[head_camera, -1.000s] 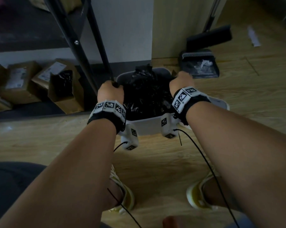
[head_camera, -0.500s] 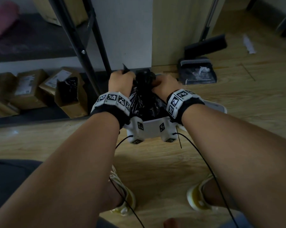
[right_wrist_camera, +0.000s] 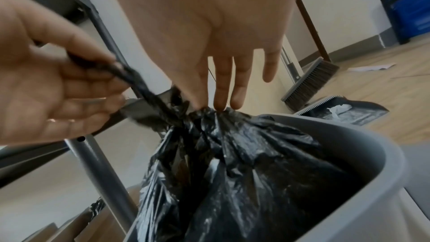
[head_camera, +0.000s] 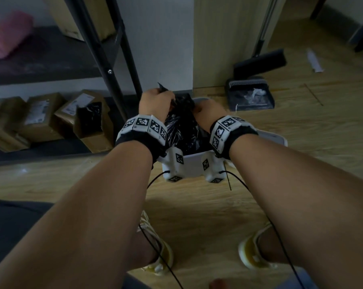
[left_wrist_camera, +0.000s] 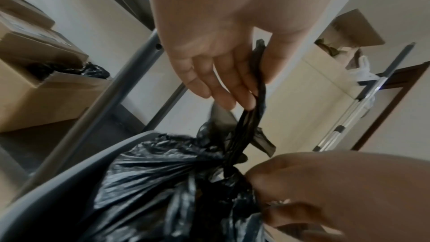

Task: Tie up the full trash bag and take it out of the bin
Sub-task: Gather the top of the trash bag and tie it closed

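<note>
**Knot half made, bag in the bin**

I have my left hand (left_wrist_camera: 223,58) clamped on one twisted strand (left_wrist_camera: 250,117) of the black trash bag (right_wrist_camera: 232,163), drawn up and away from the gathered neck, so I judge the pull is there to cinch the knot. My right hand (right_wrist_camera: 223,47) is down at that neck with its fingers (right_wrist_camera: 220,87) nearly straight, tips pressing on the bunched plastic; I read that as pinning the crossing while the strand tightens. Whether its thumb pinches a second strand I cannot tell, since the bag hides it.

The bag sits inside the grey bin (right_wrist_camera: 363,141), bulging above the rim, which keeps the load steady while both hands work the top. The bin stands on the wooden floor (head_camera: 197,205), close to the black shelf leg (head_camera: 105,59).

My count: one bag, one bin, one strand in hand, one loose flap (left_wrist_camera: 263,141) beside the knot. Near the wall stand one broom (head_camera: 259,63) and one dustpan (head_camera: 249,94). At least four cardboard boxes (head_camera: 36,115) lie along the left wall.
</note>
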The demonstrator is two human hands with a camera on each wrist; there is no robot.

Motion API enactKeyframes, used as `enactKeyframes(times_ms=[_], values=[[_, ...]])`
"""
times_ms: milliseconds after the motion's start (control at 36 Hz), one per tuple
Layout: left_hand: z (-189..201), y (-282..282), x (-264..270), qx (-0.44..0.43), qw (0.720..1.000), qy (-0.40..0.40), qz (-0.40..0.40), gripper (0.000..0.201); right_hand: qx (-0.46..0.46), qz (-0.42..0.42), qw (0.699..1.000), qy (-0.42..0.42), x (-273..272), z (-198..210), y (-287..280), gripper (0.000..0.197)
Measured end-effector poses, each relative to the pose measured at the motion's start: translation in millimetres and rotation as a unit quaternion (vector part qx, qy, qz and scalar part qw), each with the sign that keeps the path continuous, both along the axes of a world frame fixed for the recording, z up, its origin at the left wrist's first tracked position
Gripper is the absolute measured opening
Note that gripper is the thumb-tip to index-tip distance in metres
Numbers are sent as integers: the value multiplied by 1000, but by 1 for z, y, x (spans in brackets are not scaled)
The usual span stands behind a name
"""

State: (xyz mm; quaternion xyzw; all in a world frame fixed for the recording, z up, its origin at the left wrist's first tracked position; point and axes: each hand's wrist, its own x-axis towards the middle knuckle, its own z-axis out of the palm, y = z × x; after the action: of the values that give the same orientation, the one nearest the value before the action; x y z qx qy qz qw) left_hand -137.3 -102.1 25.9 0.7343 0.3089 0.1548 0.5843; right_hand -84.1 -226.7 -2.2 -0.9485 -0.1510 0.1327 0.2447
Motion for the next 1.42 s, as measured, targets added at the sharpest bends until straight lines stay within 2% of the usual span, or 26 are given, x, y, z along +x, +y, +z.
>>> enactKeyframes(times_ms=[167,278,389,472,639,778,944,1000,1167,1306,1417], values=[[-24,15,-2,46,997,30,57,16,52,-19,998,-23,10,-2,-7,36],[-39,16,-7,23,995,66,75,54,27,-24,999,-7,16,-6,-4,35],[-49,7,-12,-5,994,89,58,78,-37,8,999,32,22,-8,4,43],[-55,4,-9,2,994,98,44,65,-40,19,999,4,23,-19,4,41],[-69,11,1,4,994,106,18,31,-54,56,997,19,30,-36,10,46],[-79,19,4,15,993,120,2,24,-96,50,993,39,37,-37,11,28],[-83,23,6,43,989,138,-12,29,-35,-3,999,-14,42,-33,8,33],[-81,22,7,35,990,136,-6,32,-19,-3,1000,-17,42,-30,5,33],[-72,13,10,-8,992,124,13,39,62,-35,992,-107,39,-25,-6,25],[-64,5,11,-14,995,99,16,27,85,-60,989,-102,34,-24,-13,26],[-57,4,10,-1,997,73,21,33,89,-41,994,-54,30,-22,-13,25]])
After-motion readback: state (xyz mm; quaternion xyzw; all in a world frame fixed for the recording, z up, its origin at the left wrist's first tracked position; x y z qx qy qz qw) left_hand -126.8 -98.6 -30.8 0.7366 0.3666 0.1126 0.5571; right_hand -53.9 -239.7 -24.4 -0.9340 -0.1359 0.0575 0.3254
